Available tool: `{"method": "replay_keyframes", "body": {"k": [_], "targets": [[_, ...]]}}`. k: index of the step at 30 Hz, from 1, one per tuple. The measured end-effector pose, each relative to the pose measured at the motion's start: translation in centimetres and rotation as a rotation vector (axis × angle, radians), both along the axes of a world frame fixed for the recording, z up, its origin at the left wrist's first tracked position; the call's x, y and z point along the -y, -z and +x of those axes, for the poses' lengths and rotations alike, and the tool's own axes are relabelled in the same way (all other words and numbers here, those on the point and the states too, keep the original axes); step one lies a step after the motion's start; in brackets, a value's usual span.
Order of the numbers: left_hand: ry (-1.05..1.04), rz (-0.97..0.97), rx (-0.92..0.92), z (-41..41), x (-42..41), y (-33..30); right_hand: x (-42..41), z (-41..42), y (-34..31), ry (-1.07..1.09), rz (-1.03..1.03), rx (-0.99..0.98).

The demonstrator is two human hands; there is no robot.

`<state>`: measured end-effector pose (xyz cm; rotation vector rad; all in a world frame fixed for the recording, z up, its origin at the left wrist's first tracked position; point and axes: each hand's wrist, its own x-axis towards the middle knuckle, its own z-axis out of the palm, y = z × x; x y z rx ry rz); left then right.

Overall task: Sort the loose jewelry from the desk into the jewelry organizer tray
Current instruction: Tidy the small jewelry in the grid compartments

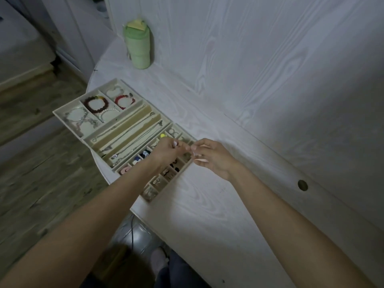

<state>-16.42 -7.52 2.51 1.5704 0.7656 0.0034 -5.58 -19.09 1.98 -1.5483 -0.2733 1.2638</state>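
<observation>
Both hands (182, 151) meet, fingertips together, above organizer tray (62, 113).

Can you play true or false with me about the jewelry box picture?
1. The green plastic cup with a lid stands on the white wooden desk. True.
2. The beige jewelry organizer tray is empty. False: bracelets and necklaces lie in its compartments.
3. The left hand and right hand meet above the tray's small compartments. True.
4. The dark beaded bracelet lies loose on the desk. False: it sits in a tray compartment.
5. The cup lies tipped over. False: it stands upright.
</observation>
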Motion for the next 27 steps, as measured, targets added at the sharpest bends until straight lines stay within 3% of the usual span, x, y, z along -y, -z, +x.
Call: {"method": "replay_keyframes", "body": {"k": [8, 13, 21, 27], "targets": [[-0.109, 0.032, -0.009, 2.2, -1.7, 1.9, -2.1, 2.4, 2.2, 0.017, 0.037, 0.104], [-0.183, 0.067, -0.064, 2.3, -2.8, 3.1, -3.1, 3.4, 4.6, -0.069, -0.178, 0.622], [-0.209, 0.111, -0.075, 1.8, -3.1, 3.9, -3.7, 1.6, 6.1, -0.29, -0.416, 1.101], [-0.228, 0.108, -0.069, 1.3, -3.2, 4.0, -3.6, 1.5, 6.1, -0.242, -0.452, 1.059]]}}
